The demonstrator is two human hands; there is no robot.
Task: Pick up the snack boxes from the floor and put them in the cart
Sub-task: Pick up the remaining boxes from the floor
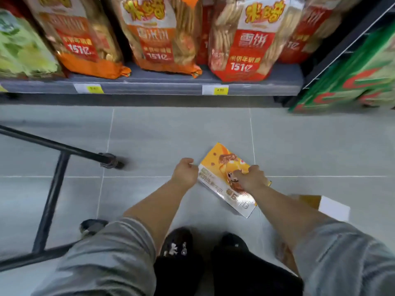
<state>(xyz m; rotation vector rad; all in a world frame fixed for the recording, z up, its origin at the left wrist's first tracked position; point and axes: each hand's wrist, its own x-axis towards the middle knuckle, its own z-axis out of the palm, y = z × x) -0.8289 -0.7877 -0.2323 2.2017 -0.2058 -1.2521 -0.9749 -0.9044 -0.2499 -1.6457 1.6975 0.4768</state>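
A yellow and white snack box lies flat on the grey tiled floor in front of my feet. My right hand presses down on its right side, fingers curled over the top face and far edge. My left hand is at the box's left edge, fingers curled, touching or nearly touching it. A second box, yellow with a white end, lies on the floor to the right, partly hidden behind my right forearm. The cart's black lower frame and two of its wheels stand to the left.
A low grey shelf straight ahead carries big orange and red bags of rice crackers. Green cartons are stacked at the right. My black shoes are at the bottom, with open tile between shelf and box.
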